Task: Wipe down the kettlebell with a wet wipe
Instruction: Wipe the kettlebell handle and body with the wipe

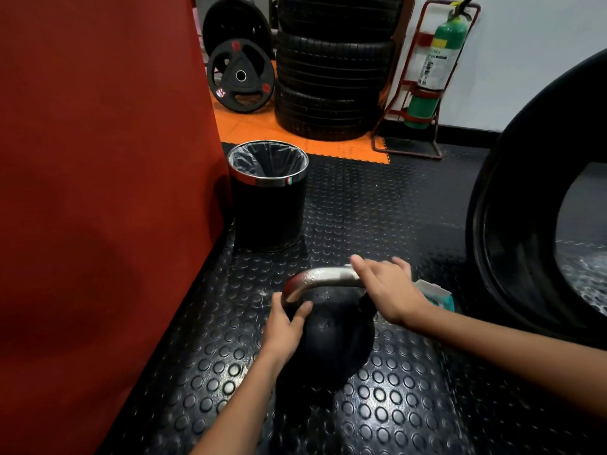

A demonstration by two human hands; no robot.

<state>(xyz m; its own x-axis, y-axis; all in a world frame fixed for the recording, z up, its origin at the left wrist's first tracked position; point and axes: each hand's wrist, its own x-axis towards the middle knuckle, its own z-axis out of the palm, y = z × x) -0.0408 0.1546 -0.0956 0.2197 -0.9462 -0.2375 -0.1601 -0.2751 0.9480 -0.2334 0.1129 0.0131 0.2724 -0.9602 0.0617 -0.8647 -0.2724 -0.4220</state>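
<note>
Far to the left of both hands rises a red wall (98,159); beyond the left hand, against that wall, stands a black bin (268,198) with a chrome rim and plastic liner — placed, I judge, to take the used wipe.

The left hand (285,326) curls round the left root of the steel handle (320,279), thumb on the near side, apparently to brace the kettlebell (331,336) against the rubbing. The kettlebell sits upright on the studded black floor mat (377,405), directly between the two hands.

The right hand (386,290) lies over the right end of the handle, fingers extended and blurred. A sliver of white shows under them, probably the wet wipe — too little shows to be sure, and I cannot tell how firmly anything is pinched.

Just right of that hand lies a wipe packet (437,295), flap up, near for a fresh sheet. Its print is unreadable. Further right looms a large tyre (512,257). The label on the green extinguisher (433,70) far behind is too small to read.
</note>
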